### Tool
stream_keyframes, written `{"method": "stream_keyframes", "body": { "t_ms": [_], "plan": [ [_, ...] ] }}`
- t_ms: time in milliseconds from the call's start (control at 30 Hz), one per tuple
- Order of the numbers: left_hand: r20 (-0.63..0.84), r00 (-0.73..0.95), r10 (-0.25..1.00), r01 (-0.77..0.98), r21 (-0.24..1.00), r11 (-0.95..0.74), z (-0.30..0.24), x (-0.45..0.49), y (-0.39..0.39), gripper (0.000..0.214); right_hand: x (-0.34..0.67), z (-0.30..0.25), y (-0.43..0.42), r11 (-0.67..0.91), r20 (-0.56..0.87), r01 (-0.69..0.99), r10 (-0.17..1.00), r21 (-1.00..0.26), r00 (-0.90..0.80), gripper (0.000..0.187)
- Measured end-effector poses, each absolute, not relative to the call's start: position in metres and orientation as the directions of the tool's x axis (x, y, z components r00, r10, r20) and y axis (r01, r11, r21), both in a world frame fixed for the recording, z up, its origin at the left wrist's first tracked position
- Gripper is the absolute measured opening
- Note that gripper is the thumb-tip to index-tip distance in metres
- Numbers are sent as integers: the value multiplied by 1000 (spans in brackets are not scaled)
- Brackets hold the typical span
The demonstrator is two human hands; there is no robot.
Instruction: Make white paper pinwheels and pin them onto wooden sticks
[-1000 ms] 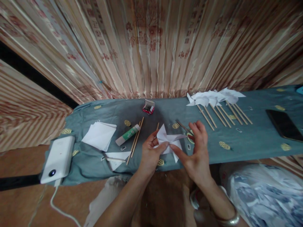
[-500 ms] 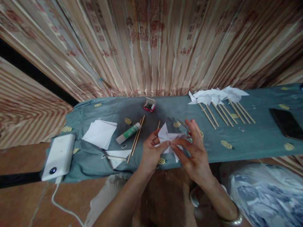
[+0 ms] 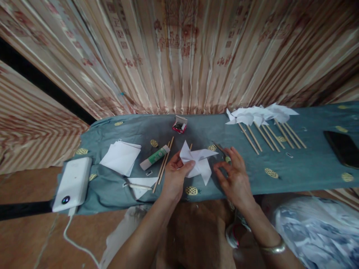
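My left hand (image 3: 176, 173) pinches a white paper pinwheel (image 3: 199, 162), thumb on top near its centre. To the right of it, my right hand (image 3: 234, 177) is off the paper, its fingers curved and apart with nothing visible in them. Scissors (image 3: 220, 147) lie just beyond the right fingertips, partly hidden. A glue stick (image 3: 155, 157) and thin wooden sticks (image 3: 163, 164) rest left of the left hand. Another stick shows only its tip behind the pinwheel. A small open red box (image 3: 180, 125) holds dark little pieces, too small to name.
Finished pinwheels on sticks (image 3: 260, 116) lie in a row at the back right. A black phone (image 3: 342, 148) is at far right. At left are stacked white paper (image 3: 121, 157), a pen (image 3: 138, 186) on a paper scrap, and a white power bank (image 3: 72, 183) with a cable.
My right hand has let go of the pinwheel and drawn away to the right. The left hand still holds the pinwheel, now tilted slightly differently and more exposed.
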State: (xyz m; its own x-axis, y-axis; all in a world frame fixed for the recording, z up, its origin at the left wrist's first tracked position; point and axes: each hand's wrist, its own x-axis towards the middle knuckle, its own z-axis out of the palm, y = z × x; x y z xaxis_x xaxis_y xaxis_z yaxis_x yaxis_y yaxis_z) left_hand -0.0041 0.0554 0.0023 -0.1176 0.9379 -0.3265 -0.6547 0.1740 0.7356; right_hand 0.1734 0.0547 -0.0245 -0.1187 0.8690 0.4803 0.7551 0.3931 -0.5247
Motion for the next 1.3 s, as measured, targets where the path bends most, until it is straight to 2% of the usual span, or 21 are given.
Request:
{"method": "stream_keyframes", "body": {
  "t_ms": [67,200,367,467,600,1300],
  "plan": [
    [-328,-114,938,-660,730,175,2,-4,55,43,169,-19,51,409,499,744,859,-529,-118,12],
    [-338,-121,933,-675,717,173,5,-3,54,44,158,8,39,424,563,660,826,-621,-1,8],
    [-341,-91,936,-652,730,202,11,-1,53,44,143,21,29,546,587,634,791,-549,-173,10],
    [-332,-82,940,-646,736,204,13,2,51,46,139,17,29,568,587,621,783,-540,-206,9],
    [-329,-71,942,-633,744,212,11,5,48,53,140,15,31,541,573,620,801,-569,-173,8],
    [-319,-55,946,-549,801,239,9,8,46,54,142,13,37,418,495,672,864,-612,-87,8]
  ]
}}
